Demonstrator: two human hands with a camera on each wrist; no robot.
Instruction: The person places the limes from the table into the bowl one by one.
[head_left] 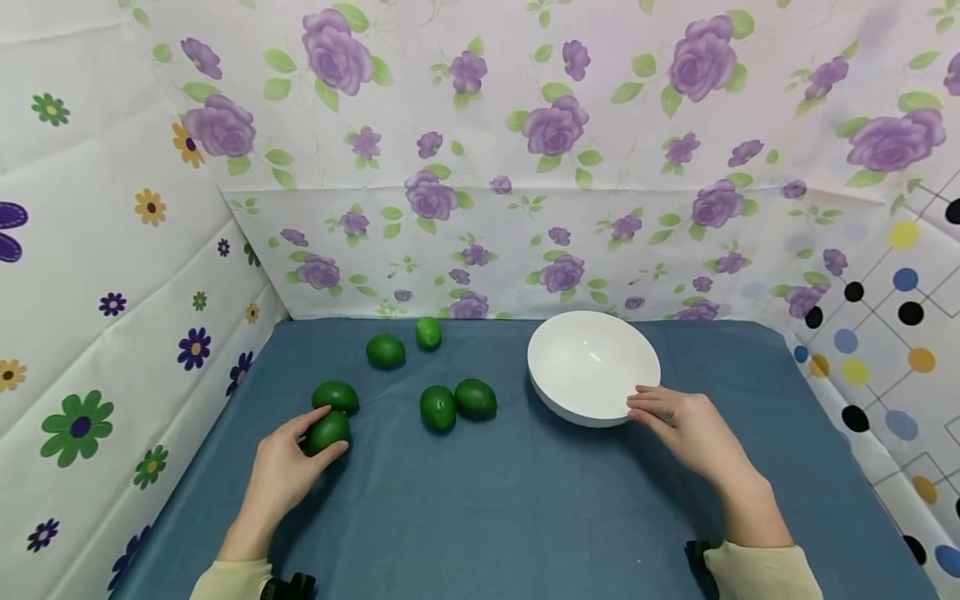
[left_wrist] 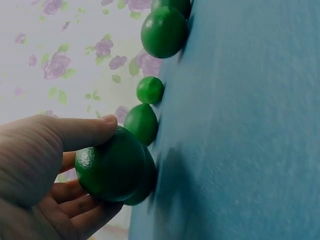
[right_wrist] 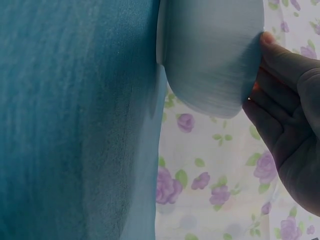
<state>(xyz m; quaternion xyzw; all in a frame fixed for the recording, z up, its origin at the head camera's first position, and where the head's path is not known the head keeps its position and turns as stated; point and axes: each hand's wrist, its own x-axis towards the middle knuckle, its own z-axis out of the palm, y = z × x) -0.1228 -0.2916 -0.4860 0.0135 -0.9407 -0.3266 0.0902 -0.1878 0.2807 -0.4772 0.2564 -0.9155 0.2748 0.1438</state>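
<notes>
Clearly, the left hand (head_left: 288,458) has its grip around one lime (head_left: 327,433), with the thumb on one side and the fingers on the other. This held lime is well to the left of the bowl (head_left: 592,367) and somewhat nearer to the person. Its long axis is partly covered, so I cannot tell its direction. The right hand (head_left: 693,429), far from this lime, is at the right near side of the bowl, fingertips touching the rim. Whether this second grip pinches the rim or only rests there, I cannot tell. Counting everything on the surface (head_left: 480,517) or in hand, I find one bowl and six limes. All six are left of the bowl: the held one, a second lime (head_left: 335,397) just behind it, a closest pair (head_left: 476,400) side by side, and a farther pair (head_left: 386,352) toward the back edge.
</notes>
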